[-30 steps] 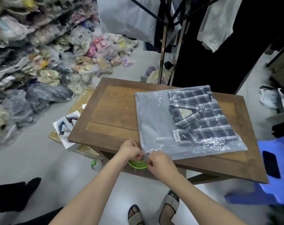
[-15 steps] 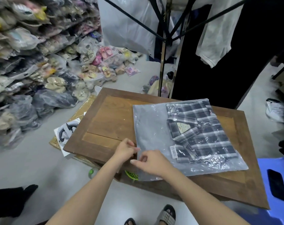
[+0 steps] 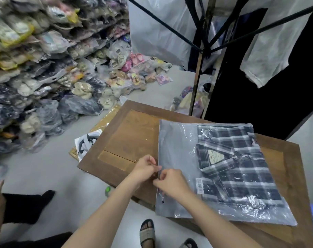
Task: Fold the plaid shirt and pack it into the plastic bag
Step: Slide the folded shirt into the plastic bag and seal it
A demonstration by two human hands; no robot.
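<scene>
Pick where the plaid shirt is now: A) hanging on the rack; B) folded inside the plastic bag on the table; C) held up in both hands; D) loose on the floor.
B: the plaid shirt lies folded inside the plastic bag on the table, its label showing through the film.

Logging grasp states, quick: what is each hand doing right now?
Left hand: pinches the left edge of the plastic bag.
Right hand: pinches the same bag edge, right beside the other hand.

Both forearms reach fwd, bare - left hand (image 3: 145,169) & right hand (image 3: 171,184) nearly touching, fingers curled, each pinching the plastic bag (image 3: 177,149) at its edge.
</scene>
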